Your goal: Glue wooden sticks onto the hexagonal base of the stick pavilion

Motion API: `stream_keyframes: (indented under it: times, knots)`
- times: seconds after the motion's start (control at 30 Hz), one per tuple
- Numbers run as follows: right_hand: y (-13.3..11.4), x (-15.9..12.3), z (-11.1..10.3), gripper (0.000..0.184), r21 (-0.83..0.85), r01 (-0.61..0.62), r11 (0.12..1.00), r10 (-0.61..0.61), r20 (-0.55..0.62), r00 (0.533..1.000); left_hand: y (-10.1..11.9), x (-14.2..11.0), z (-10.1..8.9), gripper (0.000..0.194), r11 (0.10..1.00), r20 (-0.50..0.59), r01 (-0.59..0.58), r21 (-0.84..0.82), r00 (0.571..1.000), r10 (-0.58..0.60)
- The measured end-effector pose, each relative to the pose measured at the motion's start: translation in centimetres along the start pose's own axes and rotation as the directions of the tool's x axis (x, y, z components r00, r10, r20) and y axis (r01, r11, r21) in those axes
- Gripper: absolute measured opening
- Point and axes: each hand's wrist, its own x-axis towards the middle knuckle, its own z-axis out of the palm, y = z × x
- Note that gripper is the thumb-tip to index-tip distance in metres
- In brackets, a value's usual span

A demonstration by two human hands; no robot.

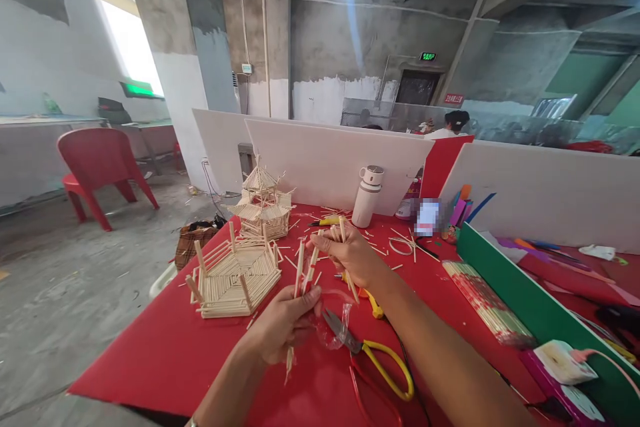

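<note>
Several thin wooden sticks (299, 267) stand upright in my left hand (285, 321), whose fingers are wrapped round them. My right hand (353, 255) is closed on more wooden sticks (343, 229) and pinches near the top of those in the left. A crumpled clear plastic wrapper (339, 333) hangs just below the hands. Close by lie pliers (353, 341) with yellow and red handles. To the left is a flat many-sided stick platform (239, 273) with upright posts. Behind it stands a tiered stick pagoda (263, 203).
A white thermos (367, 197) stands at the back before a white partition (320, 157). Loose sticks and a yellow-handled tool (330, 221) lie nearby. On the right are a packed stick bundle (487, 300), a green divider (530, 293) and a power strip (565, 373). A red chair (97, 153) is at left.
</note>
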Motion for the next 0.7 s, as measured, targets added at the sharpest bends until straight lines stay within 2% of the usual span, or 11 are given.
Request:
stream_keyframes:
  times: [0.07,0.1,0.13,0.2,0.27,0.3,0.33,0.37,0.43,0.57,0.7]
  knots:
    - [-1.8,1.5,-2.2,0.040,0.037,0.046,0.998,-0.043,-0.070,0.997,-0.7,-0.1,-0.4,0.054,1.000,0.017,0.027,-0.005,0.999,-0.027]
    - [-2.9,2.3,-3.6,0.041,0.069,0.095,0.993,-0.083,-0.161,0.983,-1.0,-0.2,-0.7,0.054,0.999,0.023,0.043,-0.009,0.999,-0.043]
    - [-4.0,3.2,-5.1,0.041,0.126,0.229,0.965,-0.169,-0.369,0.914,-1.3,-0.3,-0.9,0.054,0.998,0.024,0.058,-0.011,0.998,-0.057]
    - [-5.7,4.3,-7.4,0.044,0.132,0.346,0.929,-0.242,-0.490,0.837,-1.6,-0.4,-1.3,0.054,0.997,0.014,0.076,-0.018,0.997,-0.076]
    - [-6.2,4.2,-7.8,0.042,0.079,0.372,0.925,-0.306,-0.424,0.852,-1.6,-0.2,-1.4,0.054,0.997,0.004,0.071,-0.019,0.997,-0.071]
    - [-5.7,3.6,-7.2,0.042,0.032,0.312,0.950,-0.289,-0.295,0.911,-1.6,0.0,-1.3,0.054,0.998,0.005,0.065,-0.011,0.998,-0.064]
    - [-4.9,2.7,-6.0,0.041,-0.050,0.238,0.970,-0.243,-0.116,0.963,-1.4,0.2,-1.1,0.054,0.998,0.013,0.063,0.003,0.998,-0.063]
    - [-3.8,1.7,-4.5,0.039,-0.146,0.218,0.965,-0.215,0.036,0.976,-1.3,0.4,-0.9,0.054,0.998,0.021,0.061,0.020,0.998,-0.061]
    - [-1.3,-0.4,-1.3,0.041,-0.183,0.196,0.963,-0.160,0.191,0.968,-1.1,0.7,-0.5,0.054,0.997,0.038,0.067,0.043,0.997,-0.069]
    - [1.9,-2.5,2.4,0.061,-0.157,0.070,0.985,-0.021,0.295,0.955,-0.8,0.7,-0.2,0.056,0.997,0.048,0.061,0.044,0.997,-0.063]
    - [1.6,-1.4,1.6,0.065,-0.094,0.058,0.994,-0.036,0.218,0.975,-0.8,0.3,-0.8,0.052,0.998,0.038,-0.062,0.025,0.997,0.061]
